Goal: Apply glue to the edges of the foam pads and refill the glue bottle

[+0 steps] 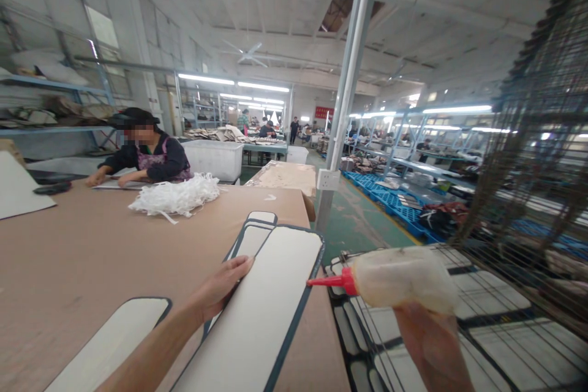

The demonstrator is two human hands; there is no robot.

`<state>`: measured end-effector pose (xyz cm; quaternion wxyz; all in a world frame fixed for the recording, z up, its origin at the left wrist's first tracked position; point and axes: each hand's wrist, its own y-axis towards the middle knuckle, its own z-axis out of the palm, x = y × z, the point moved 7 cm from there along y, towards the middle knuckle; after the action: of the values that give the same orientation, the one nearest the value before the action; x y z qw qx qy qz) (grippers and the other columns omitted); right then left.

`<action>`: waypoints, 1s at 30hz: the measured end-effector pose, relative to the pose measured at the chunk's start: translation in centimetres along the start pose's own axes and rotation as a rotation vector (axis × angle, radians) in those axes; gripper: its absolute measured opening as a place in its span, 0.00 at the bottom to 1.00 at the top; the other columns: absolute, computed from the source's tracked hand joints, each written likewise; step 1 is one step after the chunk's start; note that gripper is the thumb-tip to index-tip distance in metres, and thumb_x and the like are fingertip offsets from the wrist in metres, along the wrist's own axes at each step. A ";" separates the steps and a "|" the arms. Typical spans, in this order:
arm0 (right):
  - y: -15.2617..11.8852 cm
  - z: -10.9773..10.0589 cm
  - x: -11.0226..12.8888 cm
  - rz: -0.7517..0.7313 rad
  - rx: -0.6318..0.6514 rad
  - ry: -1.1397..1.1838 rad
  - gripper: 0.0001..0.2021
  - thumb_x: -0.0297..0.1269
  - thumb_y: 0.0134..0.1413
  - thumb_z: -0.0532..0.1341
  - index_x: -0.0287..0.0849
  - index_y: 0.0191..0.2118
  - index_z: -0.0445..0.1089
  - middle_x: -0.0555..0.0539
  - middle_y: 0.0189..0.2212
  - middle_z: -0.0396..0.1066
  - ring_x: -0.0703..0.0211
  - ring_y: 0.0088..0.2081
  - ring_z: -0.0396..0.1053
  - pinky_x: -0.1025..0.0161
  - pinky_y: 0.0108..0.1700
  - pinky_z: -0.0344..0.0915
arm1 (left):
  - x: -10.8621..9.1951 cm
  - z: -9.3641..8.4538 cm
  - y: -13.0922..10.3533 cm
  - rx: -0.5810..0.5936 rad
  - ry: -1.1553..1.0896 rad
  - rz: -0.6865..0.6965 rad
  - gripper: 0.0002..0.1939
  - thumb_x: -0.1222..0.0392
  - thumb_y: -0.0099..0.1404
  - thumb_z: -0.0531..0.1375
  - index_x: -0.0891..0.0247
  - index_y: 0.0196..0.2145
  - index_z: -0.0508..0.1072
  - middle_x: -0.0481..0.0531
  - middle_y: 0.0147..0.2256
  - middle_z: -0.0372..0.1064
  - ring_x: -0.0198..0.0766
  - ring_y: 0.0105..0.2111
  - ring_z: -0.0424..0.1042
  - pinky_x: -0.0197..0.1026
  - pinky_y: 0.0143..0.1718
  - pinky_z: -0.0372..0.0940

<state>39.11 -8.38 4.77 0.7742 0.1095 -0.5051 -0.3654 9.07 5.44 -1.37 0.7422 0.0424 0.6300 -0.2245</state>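
Note:
My left hand (220, 288) rests with its fingers on the left edge of a long white panel with a dark border (261, 312), which lies on the brown table (92, 257). More panels of the same kind (255, 229) lie under and beyond it, and another one (110, 343) sits to the left. My right hand (427, 331) grips a translucent squeeze bottle with a red nozzle (395, 278). The bottle is held sideways, its tip pointing left toward the panel's right edge.
A wire rack (459, 324) at the right holds more white panels. A pile of white strips (177, 195) lies farther up the table, where another person (147, 156) works. A metal post (344, 92) stands behind the table's far corner. Tall wire shelving (546, 165) rises at right.

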 end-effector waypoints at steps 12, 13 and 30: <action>-0.8 1.1 -0.7 0.075 0.015 -0.028 0.20 0.36 0.40 0.69 0.47 0.44 0.74 0.43 0.36 0.78 0.42 0.41 0.74 0.44 0.48 0.68 | -0.4 -0.4 0.9 -0.015 -0.018 0.022 0.28 0.40 0.37 0.70 0.63 0.26 0.66 0.45 0.20 0.70 0.32 0.20 0.66 0.32 0.21 0.59; -0.9 1.3 -0.6 0.082 0.004 -0.030 0.20 0.37 0.40 0.69 0.47 0.44 0.74 0.42 0.36 0.78 0.42 0.42 0.74 0.43 0.48 0.68 | -0.4 -0.4 1.0 -0.015 -0.019 0.023 0.28 0.40 0.37 0.70 0.63 0.26 0.66 0.45 0.20 0.69 0.31 0.20 0.66 0.32 0.21 0.59; -2.4 1.6 -1.0 0.184 -0.036 -0.001 0.21 0.35 0.40 0.68 0.46 0.45 0.73 0.40 0.37 0.78 0.41 0.42 0.73 0.43 0.43 0.71 | -1.2 -0.4 3.0 -0.031 -0.043 0.061 0.20 0.48 0.43 0.69 0.62 0.23 0.65 0.44 0.17 0.66 0.33 0.18 0.66 0.35 0.21 0.60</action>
<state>36.43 -9.08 3.49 0.8060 0.0483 -0.5070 -0.3017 9.76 8.57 -1.00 0.7627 0.0451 0.6158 -0.1927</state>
